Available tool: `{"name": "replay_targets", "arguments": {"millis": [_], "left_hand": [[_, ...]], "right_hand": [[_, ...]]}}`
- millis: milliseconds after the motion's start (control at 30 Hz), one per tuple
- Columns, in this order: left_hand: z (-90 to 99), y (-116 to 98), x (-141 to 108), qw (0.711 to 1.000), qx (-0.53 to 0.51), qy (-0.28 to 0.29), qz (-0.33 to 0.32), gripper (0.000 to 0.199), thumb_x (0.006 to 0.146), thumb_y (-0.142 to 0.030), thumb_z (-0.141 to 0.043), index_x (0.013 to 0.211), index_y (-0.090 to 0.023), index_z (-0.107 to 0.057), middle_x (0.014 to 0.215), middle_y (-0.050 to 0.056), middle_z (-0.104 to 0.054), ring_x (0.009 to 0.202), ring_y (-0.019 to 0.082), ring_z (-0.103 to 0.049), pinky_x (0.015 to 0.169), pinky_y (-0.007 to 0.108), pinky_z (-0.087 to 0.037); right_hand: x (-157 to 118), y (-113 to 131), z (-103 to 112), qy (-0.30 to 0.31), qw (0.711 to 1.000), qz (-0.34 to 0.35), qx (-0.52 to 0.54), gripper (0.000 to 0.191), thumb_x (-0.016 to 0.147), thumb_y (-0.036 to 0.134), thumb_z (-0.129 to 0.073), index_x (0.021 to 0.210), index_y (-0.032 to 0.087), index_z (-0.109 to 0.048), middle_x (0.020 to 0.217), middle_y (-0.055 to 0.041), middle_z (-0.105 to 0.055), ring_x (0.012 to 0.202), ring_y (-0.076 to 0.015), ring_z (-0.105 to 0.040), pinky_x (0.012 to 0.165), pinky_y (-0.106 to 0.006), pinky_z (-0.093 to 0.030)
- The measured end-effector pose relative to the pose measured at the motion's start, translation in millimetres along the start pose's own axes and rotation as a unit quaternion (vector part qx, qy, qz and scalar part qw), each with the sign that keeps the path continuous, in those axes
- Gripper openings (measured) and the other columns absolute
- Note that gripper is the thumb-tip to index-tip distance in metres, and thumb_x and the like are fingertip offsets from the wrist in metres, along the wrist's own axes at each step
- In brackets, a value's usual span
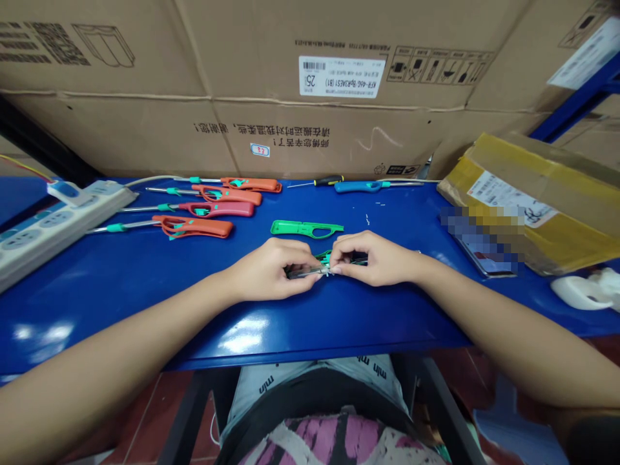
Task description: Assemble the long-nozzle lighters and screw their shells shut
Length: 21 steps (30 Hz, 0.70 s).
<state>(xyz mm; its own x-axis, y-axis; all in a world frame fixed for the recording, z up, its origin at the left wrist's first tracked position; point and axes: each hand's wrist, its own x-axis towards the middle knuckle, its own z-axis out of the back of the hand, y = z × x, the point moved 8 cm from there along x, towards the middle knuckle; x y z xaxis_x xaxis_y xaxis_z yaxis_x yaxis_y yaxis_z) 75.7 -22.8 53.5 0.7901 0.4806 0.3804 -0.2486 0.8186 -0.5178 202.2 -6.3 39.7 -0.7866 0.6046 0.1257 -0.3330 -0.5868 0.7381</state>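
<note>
Both my hands meet low over the blue table [145, 290], working at an opened green long-nosed lighter [325, 258]. My left hand [278, 268] is closed around its greyish, see-through inner part [305, 272]. My right hand [368, 258] pinches the lighter's small pale and green parts near their middle; the fingers hide the exact piece. A dark bit of the lighter shows under my right palm. Just beyond the hands lies a separate green lighter shell half [290, 228] with an oval trigger opening.
Several orange and red lighters [196, 227] lie at the left, beside a white power strip [48, 226]. At the back are a screwdriver [329, 180] and a blue lighter [358, 186]. A phone [477, 252], a taped box [557, 194] and a white object [581, 292] stand right.
</note>
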Motion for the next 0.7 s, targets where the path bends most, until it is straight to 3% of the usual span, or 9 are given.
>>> {"name": "replay_targets", "arguments": {"millis": [700], "left_hand": [[4.1, -0.5, 0.8, 1.0, 0.01, 0.01, -0.002, 0.017, 0.093, -0.023, -0.065, 0.097, -0.012, -0.077, 0.078, 0.005, -0.071, 0.066, 0.012, -0.062, 0.064, 0.023, -0.048]], "right_hand": [[0.0, -1.1, 2.5, -0.024, 0.999, 0.022, -0.019, 0.012, 0.092, 0.023, -0.062, 0.088, 0.015, -0.07, 0.087, -0.0051, -0.07, 0.08, -0.0152, -0.064, 0.077, -0.029, -0.049]]}}
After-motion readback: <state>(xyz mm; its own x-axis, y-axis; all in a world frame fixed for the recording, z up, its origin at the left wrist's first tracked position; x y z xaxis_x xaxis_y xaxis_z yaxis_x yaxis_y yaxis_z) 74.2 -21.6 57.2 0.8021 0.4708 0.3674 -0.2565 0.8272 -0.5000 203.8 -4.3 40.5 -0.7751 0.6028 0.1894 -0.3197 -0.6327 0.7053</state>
